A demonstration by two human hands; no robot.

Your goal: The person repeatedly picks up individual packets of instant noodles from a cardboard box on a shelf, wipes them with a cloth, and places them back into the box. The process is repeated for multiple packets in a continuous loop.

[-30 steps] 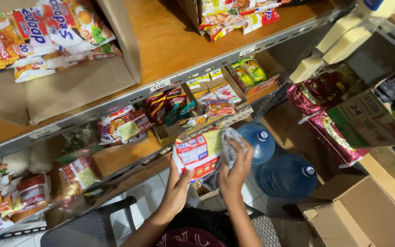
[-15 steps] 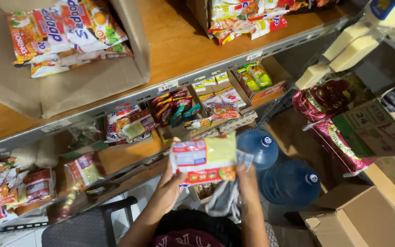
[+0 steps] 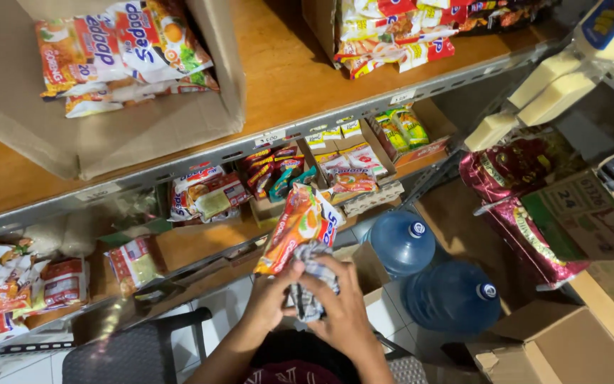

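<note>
1. Both hands meet low in the middle of the view. The left hand (image 3: 268,302) is curled closed around the bottom edge of an orange noodle packet (image 3: 300,227), thumb over the front. The right hand (image 3: 342,309) is closed around a crumpled grey cloth (image 3: 310,281) pressed to the packet's lower part.

2. Half a second ago the packet was held flat and wide between the two hands, its pale face toward the camera. Now it stands on end, tilted toward 1 o'clock, with its orange side showing and the cloth bunched against it. I judge this to be a turn of the packet so another face can be wiped.

3. At 12 o'clock from the packet, the lower wooden shelf (image 3: 200,245) carries small boxes of packets (image 3: 335,167); the packet's top edge lies just short of the shelf's front edge in the picture.

4. Further up, a metal shelf rail (image 3: 250,142) runs across, with a cardboard box (image 3: 129,135) of large packets above it at 11 o'clock.

5. At 2 to 3 o'clock, two blue water jugs (image 3: 403,242) stand on the floor, near the right hand but apart from it.

6. At 7 o'clock a dark chair (image 3: 136,352) sits close to the left forearm. At 4 o'clock an open carton (image 3: 556,348) lies well apart.

7. The freest room is directly around the hands, between the shelf edge and the body.
</note>
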